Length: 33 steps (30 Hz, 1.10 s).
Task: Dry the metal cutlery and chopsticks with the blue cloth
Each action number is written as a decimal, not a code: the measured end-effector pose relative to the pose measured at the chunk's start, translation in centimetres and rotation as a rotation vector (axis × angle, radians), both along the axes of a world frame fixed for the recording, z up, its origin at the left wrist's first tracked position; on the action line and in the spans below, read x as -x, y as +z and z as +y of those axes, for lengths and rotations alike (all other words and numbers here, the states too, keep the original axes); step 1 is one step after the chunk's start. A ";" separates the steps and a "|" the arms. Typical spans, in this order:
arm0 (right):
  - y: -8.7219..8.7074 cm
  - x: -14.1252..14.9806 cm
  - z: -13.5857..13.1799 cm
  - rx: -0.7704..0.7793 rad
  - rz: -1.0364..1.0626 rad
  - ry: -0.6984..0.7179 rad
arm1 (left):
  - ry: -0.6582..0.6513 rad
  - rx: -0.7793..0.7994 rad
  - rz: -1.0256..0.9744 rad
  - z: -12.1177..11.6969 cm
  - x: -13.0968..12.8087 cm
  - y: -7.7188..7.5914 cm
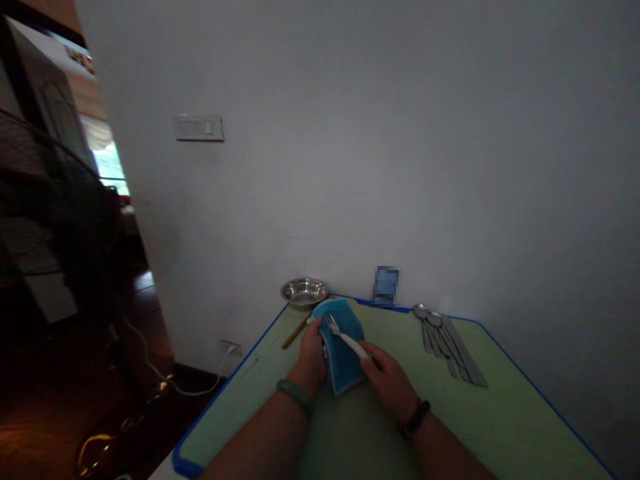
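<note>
My left hand grips a folded blue cloth from its left side, and the cloth stands partly raised above the table. My right hand pinches the white handle of a metal fork, whose tines lie against the cloth. Beyond my hands, to the right, several steel spoons and flat steel table knives lie side by side. A thin wooden stick, perhaps a chopstick, lies just beyond my left hand, and a shallow steel bowl stands at the far corner.
The pale green, blue-edged table meets the wall at its far side. A pixelated blue object stands against that wall. To the left are a dark standing fan, a wall socket and a white cable on the dark floor.
</note>
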State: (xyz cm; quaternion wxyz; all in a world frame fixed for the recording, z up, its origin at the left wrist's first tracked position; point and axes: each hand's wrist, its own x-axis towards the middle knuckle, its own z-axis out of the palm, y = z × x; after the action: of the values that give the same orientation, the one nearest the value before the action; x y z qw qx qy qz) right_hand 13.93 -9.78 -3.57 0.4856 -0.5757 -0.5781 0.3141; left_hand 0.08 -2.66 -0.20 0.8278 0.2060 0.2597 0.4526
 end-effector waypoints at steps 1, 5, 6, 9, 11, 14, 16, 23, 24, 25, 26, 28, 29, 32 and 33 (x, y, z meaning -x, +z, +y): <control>-0.1 0.0 0.0 0.005 -0.005 -0.002 | -0.004 -0.004 0.000 0.0 0.0 0.0; -0.2 -0.1 0.1 0.002 -0.016 0.004 | 0.014 0.006 0.010 0.1 0.0 0.0; -0.2 -0.1 0.0 0.003 -0.016 0.007 | 0.022 0.005 0.011 0.1 0.0 0.0; 0.0 0.0 -0.1 0.016 -0.018 0.017 | 0.041 0.003 0.009 0.1 -0.1 0.0; 0.2 0.0 -0.2 0.013 -0.026 0.018 | 0.048 0.011 -0.003 0.1 -0.1 0.0; 0.4 0.1 -0.2 0.003 -0.030 0.020 | 0.067 0.018 -0.020 0.1 -0.1 0.0; 0.3 0.1 -0.2 0.001 -0.022 0.020 | 0.056 0.019 -0.017 0.1 -0.1 0.1; -0.4 0.0 0.1 -0.007 0.004 0.019 | 0.069 0.045 0.037 0.0 -0.1 0.3; -0.4 0.0 0.1 -0.005 0.008 0.028 | 0.064 0.047 0.034 0.0 -0.1 0.4; -0.4 0.0 0.1 0.000 0.008 0.036 | 0.054 0.044 0.030 -0.1 0.0 0.4; -0.3 0.0 0.1 0.008 0.004 0.041 | 0.038 0.041 0.023 -0.1 0.0 0.4; -0.2 0.0 0.0 0.019 -0.013 0.040 | 0.004 0.035 0.015 -0.1 0.0 0.5; -0.2 0.0 0.0 0.021 -0.019 0.036 | -0.007 0.033 0.013 -0.1 0.0 0.5; -0.1 -0.1 0.0 0.016 -0.025 0.035 | -0.013 0.021 0.005 -0.1 0.0 0.4; -0.2 -0.1 0.1 0.018 -0.023 0.035 | -0.009 0.021 0.007 -0.1 0.0 0.4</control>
State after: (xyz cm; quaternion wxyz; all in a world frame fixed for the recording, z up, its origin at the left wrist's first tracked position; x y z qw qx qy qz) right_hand 13.99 -9.73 -3.74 0.4681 -0.5732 -0.5908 0.3213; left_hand 0.08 -2.71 0.16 0.8311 0.2002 0.2664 0.4453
